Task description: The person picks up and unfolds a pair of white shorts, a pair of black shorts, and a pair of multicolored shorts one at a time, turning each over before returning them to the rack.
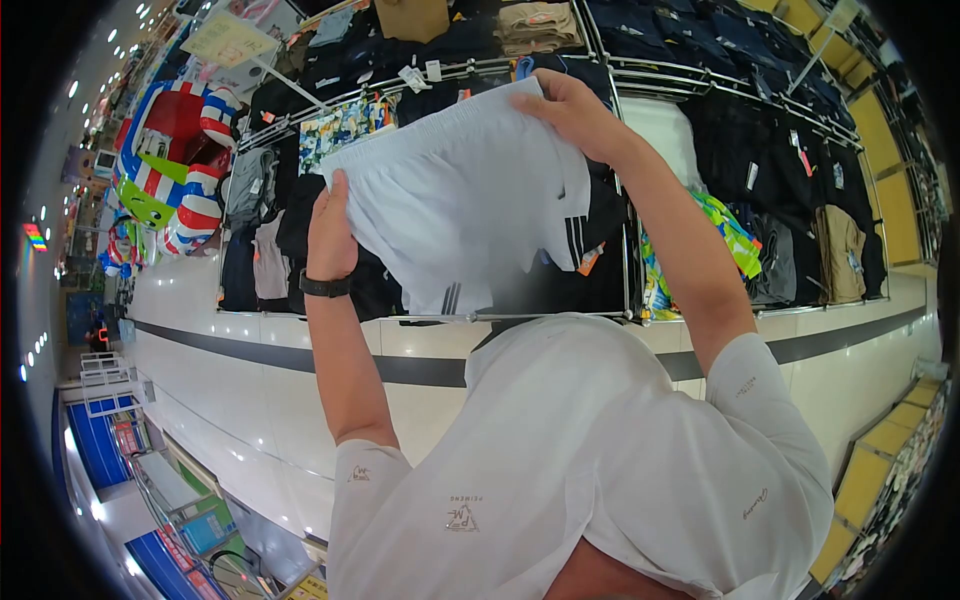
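White shorts (440, 185) with an elastic waistband and black stripes near the leg hems are stretched out in the air between my hands. My left hand (331, 230), with a dark band on its wrist, grips one end of the waistband. At the other end, higher up, my right hand (575, 115) pinches the waistband between thumb and fingers. Behind the shorts lies a metal-railed display rack (470, 317) of dark folded clothes, partly hidden by the fabric. Part of the shorts' middle looks blurred.
Black clothes (735, 150) with tags and a bright green patterned garment (735, 235) lie in the right section. Colourful inflatables (170, 170) stand at the left. A tan folded garment (843, 255) is at the far right. Pale floor tiles (230, 375) lie behind me.
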The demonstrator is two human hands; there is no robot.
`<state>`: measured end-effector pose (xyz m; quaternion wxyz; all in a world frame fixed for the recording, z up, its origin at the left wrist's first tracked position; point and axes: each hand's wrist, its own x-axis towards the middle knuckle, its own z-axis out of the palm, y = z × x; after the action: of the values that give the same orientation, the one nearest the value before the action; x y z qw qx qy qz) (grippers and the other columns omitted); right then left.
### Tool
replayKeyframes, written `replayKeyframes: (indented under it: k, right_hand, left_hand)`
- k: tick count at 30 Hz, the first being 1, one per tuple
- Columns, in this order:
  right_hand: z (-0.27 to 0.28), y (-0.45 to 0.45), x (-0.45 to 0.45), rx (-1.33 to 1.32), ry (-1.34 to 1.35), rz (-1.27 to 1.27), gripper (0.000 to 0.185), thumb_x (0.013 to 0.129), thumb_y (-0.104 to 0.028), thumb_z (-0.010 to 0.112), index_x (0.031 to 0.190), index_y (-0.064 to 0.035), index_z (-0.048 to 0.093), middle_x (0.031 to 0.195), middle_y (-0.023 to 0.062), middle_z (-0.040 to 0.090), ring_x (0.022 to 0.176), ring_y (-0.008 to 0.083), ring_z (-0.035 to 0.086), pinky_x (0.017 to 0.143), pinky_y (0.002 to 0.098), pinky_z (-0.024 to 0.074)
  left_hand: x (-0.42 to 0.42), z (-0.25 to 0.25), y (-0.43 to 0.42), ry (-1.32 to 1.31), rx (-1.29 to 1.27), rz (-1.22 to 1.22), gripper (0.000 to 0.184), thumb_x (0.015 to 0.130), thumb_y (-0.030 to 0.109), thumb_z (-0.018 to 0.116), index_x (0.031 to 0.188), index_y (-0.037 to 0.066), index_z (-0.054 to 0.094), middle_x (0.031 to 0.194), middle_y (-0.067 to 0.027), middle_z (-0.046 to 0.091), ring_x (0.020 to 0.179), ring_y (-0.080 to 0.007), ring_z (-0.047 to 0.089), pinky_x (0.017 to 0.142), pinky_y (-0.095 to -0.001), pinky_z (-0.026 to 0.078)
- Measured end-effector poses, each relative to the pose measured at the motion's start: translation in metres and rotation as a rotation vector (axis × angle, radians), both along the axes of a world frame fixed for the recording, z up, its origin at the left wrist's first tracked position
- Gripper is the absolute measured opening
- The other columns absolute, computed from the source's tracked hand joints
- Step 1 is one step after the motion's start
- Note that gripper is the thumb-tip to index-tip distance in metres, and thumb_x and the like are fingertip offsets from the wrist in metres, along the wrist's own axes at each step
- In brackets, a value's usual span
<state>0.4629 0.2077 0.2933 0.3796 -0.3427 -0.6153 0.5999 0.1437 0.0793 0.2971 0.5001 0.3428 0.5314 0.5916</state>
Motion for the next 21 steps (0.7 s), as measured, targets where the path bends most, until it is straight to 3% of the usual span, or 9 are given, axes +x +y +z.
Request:
replayKeyframes:
  k: [5, 8, 11, 13, 14, 17, 19, 20, 21]
  right_hand:
    - [-0.028, 0.01, -0.008, -0.016, -0.068, -0.1, 0.017, 0.095, -0.021, 0.061, 0.098, -0.0043, 0.06, 0.086, -0.0011, 0.062, 0.076, 0.0054, 0.057, 0.068, 0.0233, 0.0481]
    - [-0.035, 0.002, -0.025, -0.083, 0.11, -0.191, 0.018, 0.095, -0.021, 0.062, 0.098, -0.0043, 0.06, 0.085, -0.0016, 0.062, 0.075, 0.0052, 0.057, 0.066, 0.0226, 0.0469]
    - [-0.046, -0.004, -0.043, -0.075, 0.053, -0.313, 0.016, 0.095, -0.02, 0.061, 0.099, -0.0041, 0.06, 0.083, -0.0016, 0.061, 0.073, 0.0052, 0.057, 0.064, 0.0228, 0.0466]
    - [-0.058, -0.009, -0.055, 0.087, -0.105, -0.365, 0.015, 0.095, -0.019, 0.061, 0.097, -0.004, 0.06, 0.083, -0.0014, 0.061, 0.071, 0.0052, 0.057, 0.062, 0.0231, 0.0467]
    - [-0.065, -0.014, -0.064, 0.126, 0.011, -0.394, 0.025, 0.088, -0.024, 0.066, 0.088, 0.0004, 0.059, 0.079, 0.0052, 0.06, 0.07, 0.0111, 0.05, 0.063, 0.0299, 0.0434]
    - [-0.01, -0.067, -0.067, 0.091, -0.01, -0.214, 0.028, 0.087, -0.024, 0.067, 0.093, 0.0021, 0.058, 0.085, 0.0096, 0.064, 0.074, 0.0132, 0.055, 0.067, 0.0308, 0.0459]
    - [-0.013, -0.076, -0.082, 0.458, -0.168, -0.151, 0.03, 0.089, -0.024, 0.065, 0.098, 0.0031, 0.056, 0.091, 0.012, 0.065, 0.077, 0.0147, 0.058, 0.071, 0.0314, 0.0481]
    - [-0.012, -0.085, -0.077, 0.461, -0.113, -0.157, 0.032, 0.09, -0.023, 0.064, 0.104, 0.0036, 0.055, 0.098, 0.0149, 0.065, 0.079, 0.0168, 0.06, 0.073, 0.0327, 0.0494]
    - [-0.002, -0.091, -0.076, 0.463, -0.113, -0.154, 0.032, 0.09, -0.023, 0.064, 0.104, 0.0036, 0.055, 0.098, 0.0149, 0.065, 0.079, 0.0168, 0.06, 0.073, 0.0327, 0.0494]
  left_hand:
    - [0.012, -0.008, 0.007, 0.018, 0.046, -0.007, 0.044, 0.102, 0.033, 0.049, 0.121, -0.006, 0.056, 0.117, -0.0097, 0.064, 0.106, -0.0154, 0.059, 0.093, -0.0287, 0.044]
    - [0.035, -0.024, 0.011, 0.056, 0.104, 0.041, 0.045, 0.103, 0.033, 0.045, 0.122, -0.006, 0.055, 0.117, -0.0108, 0.063, 0.105, -0.0163, 0.058, 0.093, -0.0293, 0.044]
    - [0.057, -0.038, 0.007, 0.2, 0.17, 0.098, 0.047, 0.104, 0.032, 0.04, 0.127, -0.007, 0.051, 0.12, -0.0132, 0.061, 0.106, -0.0183, 0.058, 0.094, -0.0306, 0.043]
    - [0.076, -0.046, 0.003, 0.332, 0.225, 0.167, 0.047, 0.105, 0.031, 0.039, 0.13, -0.008, 0.047, 0.123, -0.0143, 0.059, 0.106, -0.0197, 0.057, 0.096, -0.0313, 0.042]
    - [0.085, -0.054, 0.004, 0.205, 0.255, 0.187, 0.049, 0.105, 0.032, 0.038, 0.134, -0.007, 0.043, 0.125, -0.0152, 0.058, 0.109, -0.0201, 0.056, 0.098, -0.0317, 0.041]
    - [0.117, -0.043, -0.01, 0.199, 0.239, 0.162, 0.048, 0.105, 0.028, 0.037, 0.14, -0.006, 0.039, 0.136, -0.016, 0.051, 0.122, -0.0228, 0.051, 0.104, -0.0333, 0.038]
    - [0.126, -0.048, -0.012, 0.363, 0.307, 0.09, 0.059, 0.101, 0.037, 0.046, 0.141, -0.005, 0.035, 0.128, -0.0193, 0.055, 0.118, -0.0246, 0.053, 0.101, -0.0342, 0.04]
    - [0.132, -0.049, -0.01, 0.558, 0.381, 0.125, 0.049, 0.104, 0.019, 0.037, 0.146, -0.004, 0.027, 0.137, -0.018, 0.048, 0.123, -0.0238, 0.05, 0.102, -0.0347, 0.041]
    - [0.134, -0.046, -0.011, 0.558, 0.381, 0.128, 0.049, 0.104, 0.019, 0.037, 0.146, -0.004, 0.027, 0.137, -0.018, 0.048, 0.123, -0.0238, 0.05, 0.102, -0.0347, 0.041]
